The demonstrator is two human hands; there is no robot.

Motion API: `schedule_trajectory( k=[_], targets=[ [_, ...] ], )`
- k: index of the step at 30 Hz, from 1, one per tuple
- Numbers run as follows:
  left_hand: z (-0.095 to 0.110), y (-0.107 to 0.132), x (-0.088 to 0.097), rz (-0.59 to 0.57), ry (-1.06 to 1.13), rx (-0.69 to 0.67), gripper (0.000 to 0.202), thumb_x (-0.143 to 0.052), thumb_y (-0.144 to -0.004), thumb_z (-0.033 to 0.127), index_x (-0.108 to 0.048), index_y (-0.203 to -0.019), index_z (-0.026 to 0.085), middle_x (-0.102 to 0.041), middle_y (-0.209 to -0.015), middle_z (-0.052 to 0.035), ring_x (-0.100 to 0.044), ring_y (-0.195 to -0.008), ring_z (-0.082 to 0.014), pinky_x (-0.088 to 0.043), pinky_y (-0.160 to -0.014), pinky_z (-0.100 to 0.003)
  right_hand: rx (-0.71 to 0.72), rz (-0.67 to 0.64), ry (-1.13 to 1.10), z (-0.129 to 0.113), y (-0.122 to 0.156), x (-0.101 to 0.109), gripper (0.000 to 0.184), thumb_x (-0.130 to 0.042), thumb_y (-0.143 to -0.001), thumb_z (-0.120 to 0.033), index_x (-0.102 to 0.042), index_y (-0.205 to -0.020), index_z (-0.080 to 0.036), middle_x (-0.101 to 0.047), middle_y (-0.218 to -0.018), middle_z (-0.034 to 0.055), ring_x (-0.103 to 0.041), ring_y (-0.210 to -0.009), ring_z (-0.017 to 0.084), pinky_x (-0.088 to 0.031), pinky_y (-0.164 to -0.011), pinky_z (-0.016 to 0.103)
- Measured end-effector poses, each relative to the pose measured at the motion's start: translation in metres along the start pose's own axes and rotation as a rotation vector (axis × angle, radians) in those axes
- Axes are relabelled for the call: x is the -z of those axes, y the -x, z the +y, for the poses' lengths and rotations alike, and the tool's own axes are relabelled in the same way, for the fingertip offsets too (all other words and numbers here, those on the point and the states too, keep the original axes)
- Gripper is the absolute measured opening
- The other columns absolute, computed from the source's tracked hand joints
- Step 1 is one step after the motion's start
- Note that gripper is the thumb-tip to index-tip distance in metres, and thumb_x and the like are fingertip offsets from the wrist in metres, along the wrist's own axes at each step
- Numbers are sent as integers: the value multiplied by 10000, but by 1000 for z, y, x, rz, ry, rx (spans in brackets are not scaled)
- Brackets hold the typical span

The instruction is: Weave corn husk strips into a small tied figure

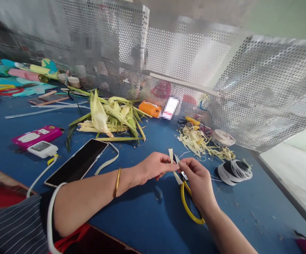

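Observation:
Pale corn husk strips (171, 155) stand up in a small bundle, pinched between the thumb and fingers of my left hand (157, 165). My right hand (196, 176) is closed in a pinch at the bundle's side; what its fingertips hold is too small to make out. White thread runs from a dark spool (235, 171) on the right toward my right hand. Yellow-handled scissors (184, 201) lie on the blue table beneath both hands, blades pointing away from me and partly covered by my fingers.
A pile of corn husks (116, 114) lies at the back left, with shredded husk bits (195, 139) at the back right. A black-screened phone (77, 162) and a magenta power bank (37, 136) are left of my arm. Perforated metal panels (184, 53) border the table (142, 218).

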State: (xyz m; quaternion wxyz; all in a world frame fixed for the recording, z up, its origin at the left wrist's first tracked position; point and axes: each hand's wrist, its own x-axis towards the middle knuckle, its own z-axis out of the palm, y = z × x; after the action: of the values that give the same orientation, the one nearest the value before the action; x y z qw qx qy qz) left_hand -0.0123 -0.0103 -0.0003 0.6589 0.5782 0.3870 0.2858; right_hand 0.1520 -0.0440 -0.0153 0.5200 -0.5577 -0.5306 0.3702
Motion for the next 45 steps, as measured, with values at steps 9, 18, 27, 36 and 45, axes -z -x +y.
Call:
schedule_trajectory(
  k=[9,18,27,36,45],
  targets=[
    [1,-1,1,-53,38,5,219,-688,-722,372,-649,-691,158,-396,-417,73,-313,-408,-69,-213,-442,-242,28,88,98,5,2,2,233,-624,-811,-395,-615,-694,-193,-587,-614,-16,-505,-615,150,-379,-632,285],
    [0,4,-2,-108,-103,32,373,-718,-683,515,-577,-619,176,-389,-430,71,-322,-406,-71,-207,-424,-238,18,-122,110,-4,-5,7,323,-681,-765,-497,-717,-774,-175,-678,-746,47,-579,-739,203,-430,-667,301],
    [-1,3,-3,-147,-153,51,428,-642,-738,584,-604,-646,168,-466,-493,46,-386,-435,-75,-261,-437,-231,-131,-80,-194,-2,3,-5,334,-763,-681,-477,-603,-640,-186,-542,-561,-35,-489,-500,122,-402,-506,260],
    [3,0,0,-9,71,106,443,-635,-750,587,-645,-730,144,-539,-536,23,-416,-456,-73,-273,-457,-223,6,14,-19,-7,-8,10,394,-613,-822,-562,-704,-832,-179,-673,-762,40,-606,-772,201,-455,-735,313],
    [2,1,1,-116,60,129,405,-691,-721,530,-659,-769,130,-689,-689,-55,-533,-508,-98,-363,-495,-226,-77,-123,-92,-8,-8,6,352,-752,-682,-512,-622,-704,-186,-618,-633,-2,-561,-626,159,-433,-645,288]
  ],
)
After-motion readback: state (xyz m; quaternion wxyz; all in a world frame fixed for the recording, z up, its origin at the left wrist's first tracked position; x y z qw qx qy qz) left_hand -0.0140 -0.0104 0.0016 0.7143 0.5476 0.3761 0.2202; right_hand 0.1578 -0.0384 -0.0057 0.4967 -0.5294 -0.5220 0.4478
